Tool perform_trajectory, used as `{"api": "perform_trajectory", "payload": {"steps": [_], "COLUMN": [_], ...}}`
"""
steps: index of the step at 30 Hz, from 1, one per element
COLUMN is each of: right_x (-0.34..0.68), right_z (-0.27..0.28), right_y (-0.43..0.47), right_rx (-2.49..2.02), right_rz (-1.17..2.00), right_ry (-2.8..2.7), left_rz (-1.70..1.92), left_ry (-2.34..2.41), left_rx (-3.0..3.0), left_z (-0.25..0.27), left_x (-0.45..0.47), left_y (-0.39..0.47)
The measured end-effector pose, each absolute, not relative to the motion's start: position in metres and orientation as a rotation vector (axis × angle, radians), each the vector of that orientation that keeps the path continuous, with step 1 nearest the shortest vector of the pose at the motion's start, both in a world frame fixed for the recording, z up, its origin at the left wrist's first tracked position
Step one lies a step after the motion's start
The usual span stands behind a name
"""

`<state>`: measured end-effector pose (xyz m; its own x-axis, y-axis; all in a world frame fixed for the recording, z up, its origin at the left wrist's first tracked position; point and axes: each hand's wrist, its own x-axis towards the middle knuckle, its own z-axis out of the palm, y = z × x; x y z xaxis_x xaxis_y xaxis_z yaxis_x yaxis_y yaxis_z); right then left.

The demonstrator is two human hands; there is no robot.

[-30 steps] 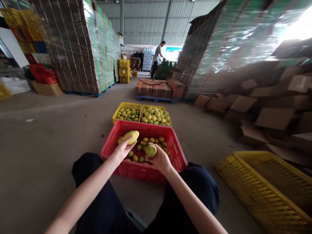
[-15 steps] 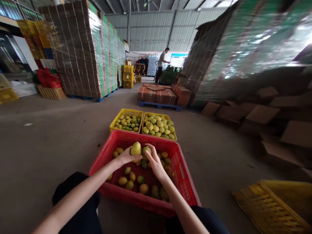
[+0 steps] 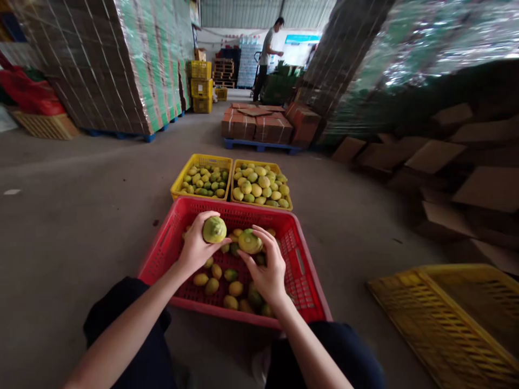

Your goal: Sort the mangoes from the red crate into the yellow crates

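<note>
Fruit number one (image 3: pixel 214 229) is clamped in the left hand (image 3: pixel 198 243), right hand (image 3: pixel 270 267) has fruit number two (image 3: pixel 248 242) pinched just beside it, both greenish-yellow and held right over the red crate (image 3: pixel 227 312), and that blue sign (image 3: pixel 302 39) way off past the hands is honestly too tiny to read.

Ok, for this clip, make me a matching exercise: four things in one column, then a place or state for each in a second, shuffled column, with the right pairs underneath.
Things
1. Left hand
2. Red crate
3. Two fruit-filled yellow crates
4. Blue pallet

Places and states
A. Side by side, just beyond the red crate
B. Underneath strapped cartons
C. Gripping a greenish-yellow fruit
D. Below the left hand, with loose fruit inside

Right pairs
1-C, 2-D, 3-A, 4-B
</note>
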<state>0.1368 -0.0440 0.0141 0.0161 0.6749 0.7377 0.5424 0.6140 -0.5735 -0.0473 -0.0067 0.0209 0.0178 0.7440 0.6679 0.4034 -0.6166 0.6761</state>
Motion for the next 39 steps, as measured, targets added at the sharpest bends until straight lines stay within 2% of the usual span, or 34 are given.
{"api": "perform_trajectory", "payload": {"steps": [7, 13, 16, 18, 21, 25, 27, 30, 35, 39], "right_x": [0.141, 0.144, 0.142, 0.139, 0.133, 0.124, 0.12, 0.116, 0.114, 0.11], "right_z": [0.012, 0.013, 0.016, 0.018, 0.02, 0.017, 0.013, 0.007, -0.002, -0.007], "right_y": [-0.051, -0.051, -0.053, -0.055, -0.055, -0.051, -0.048, -0.044, -0.042, -0.044], "right_rx": [-1.008, -1.1, -1.08, -1.057, -1.026, -0.995, -0.983, -0.999, -0.993, -1.08], "right_rz": [0.242, 0.23, 0.31, 0.493, 0.932, 1.434, 1.581, 1.7, 1.747, 1.462], "right_ry": [-1.589, -1.484, -1.446, -1.404, -1.205, -0.863, -0.757, -0.672, -0.614, -0.817], "left_rz": [1.497, 1.537, 1.486, 1.46, 1.436, 1.138, 0.976, 0.942, 0.986, 1.081], "left_ry": [1.009, 1.336, 1.302, 1.212, 1.03, 0.796, 0.769, 0.773, 0.729, 0.685], "left_rx": [1.758, 1.821, 1.847, 1.775, 1.396, 0.778, 0.525, 0.315, 0.213, 0.055], "left_z": [0.019, 0.015, 0.016, 0.016, 0.013, 0.009, 0.011, 0.017, 0.021, 0.011], "left_x": [-0.027, -0.027, -0.03, -0.031, -0.034, -0.04, -0.044, -0.047, -0.05, -0.05], "left_y": [-0.011, -0.011, -0.015, -0.017, -0.018, -0.013, -0.012, -0.014, -0.02, -0.022]}}
